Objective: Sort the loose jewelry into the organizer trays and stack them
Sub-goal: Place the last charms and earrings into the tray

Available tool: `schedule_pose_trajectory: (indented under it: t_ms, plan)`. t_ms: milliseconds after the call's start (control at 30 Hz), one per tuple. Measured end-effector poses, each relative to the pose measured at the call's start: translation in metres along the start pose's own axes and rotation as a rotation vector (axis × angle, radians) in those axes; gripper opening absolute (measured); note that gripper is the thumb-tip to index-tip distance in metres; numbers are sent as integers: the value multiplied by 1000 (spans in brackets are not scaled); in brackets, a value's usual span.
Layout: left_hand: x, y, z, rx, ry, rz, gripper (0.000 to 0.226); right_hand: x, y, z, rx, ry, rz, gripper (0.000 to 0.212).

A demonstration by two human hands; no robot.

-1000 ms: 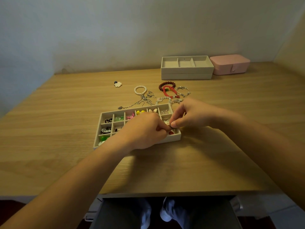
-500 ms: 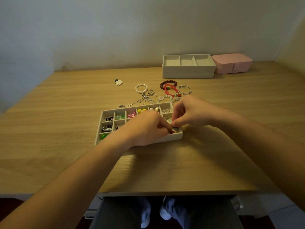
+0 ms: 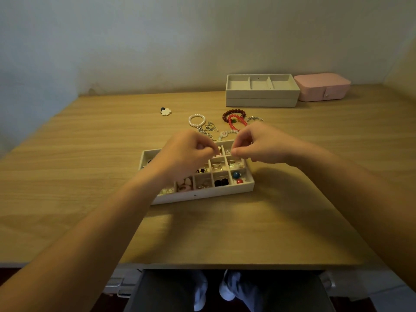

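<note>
A white compartment tray (image 3: 202, 195) lies mid-table, its cells holding earrings, beads and small charms. My left hand (image 3: 186, 154) hovers over the tray's middle, fingers pinched on a tiny pale jewelry piece too small to identify. My right hand (image 3: 258, 143) hovers over the tray's far right corner, thumb and forefinger pinched together; I can make out nothing in them. The fingertips are a short gap apart. Behind the tray lie a pearl bracelet (image 3: 197, 120), a dark red bead bracelet (image 3: 234, 113), a bright red bracelet (image 3: 234, 123) and silver chains (image 3: 209, 129).
Two stacked grey organizer trays (image 3: 261, 95) stand at the back, the top one with three bare compartments. A closed pink jewelry box (image 3: 322, 86) sits to their right. A white flower piece (image 3: 166, 111) lies apart at the back left. The table's near edge runs below my forearms.
Both hands have lifted from the tray's near right corner and moved apart toward its far side. The near cells that they covered now show.
</note>
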State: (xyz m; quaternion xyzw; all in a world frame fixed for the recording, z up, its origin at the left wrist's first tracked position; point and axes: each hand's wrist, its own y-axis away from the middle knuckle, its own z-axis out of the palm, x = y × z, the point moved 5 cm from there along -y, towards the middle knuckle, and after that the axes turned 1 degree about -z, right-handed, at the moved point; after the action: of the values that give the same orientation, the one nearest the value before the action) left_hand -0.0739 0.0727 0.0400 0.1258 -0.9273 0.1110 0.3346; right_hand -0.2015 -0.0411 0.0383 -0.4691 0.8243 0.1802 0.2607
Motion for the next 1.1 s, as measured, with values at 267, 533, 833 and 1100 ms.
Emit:
schedule_pose_trajectory:
  t_ms: [267, 533, 833, 1100]
  plan:
    - [-59, -51, -47, 194, -30, -217, 17, -34, -75, -2, 165, -134, -25, 9]
    - [-149, -113, -71, 249, -143, -467, 29, -49, -170, 6, 159, -95, 57, 29]
    - [-179, -182, -71, 134, -432, -340, 42, -31, -234, 17, 158, 28, 109, 32]
    - [-165, -168, -74, 224, -131, -257, 13, -16, -223, 4, 211, -24, 81, 22]
